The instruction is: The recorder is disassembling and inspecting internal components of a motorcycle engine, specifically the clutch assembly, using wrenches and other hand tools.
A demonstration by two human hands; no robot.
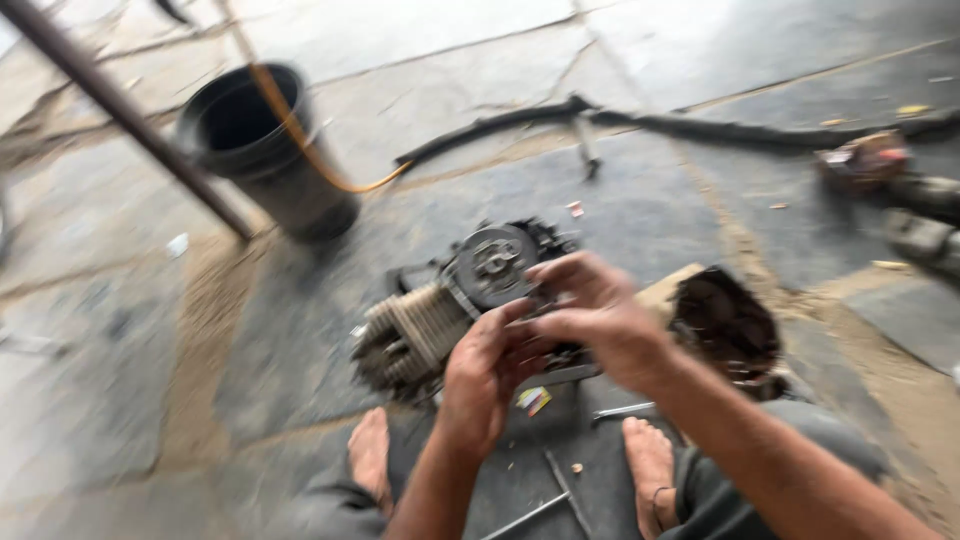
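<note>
Both hands meet over the engine (pixel 455 315), which sits on the concrete floor (pixel 620 210) between the bare feet. Left hand (pixel 482 372) and right hand (pixel 598 318) curl together, fingertips touching; blur hides what they pinch. Black bucket (pixel 262 145) stands far left.

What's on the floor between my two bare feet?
In the head view, between the left foot and the right foot lie thin metal rods on dark floor, plus a small colourful scrap nearer the engine.
</note>
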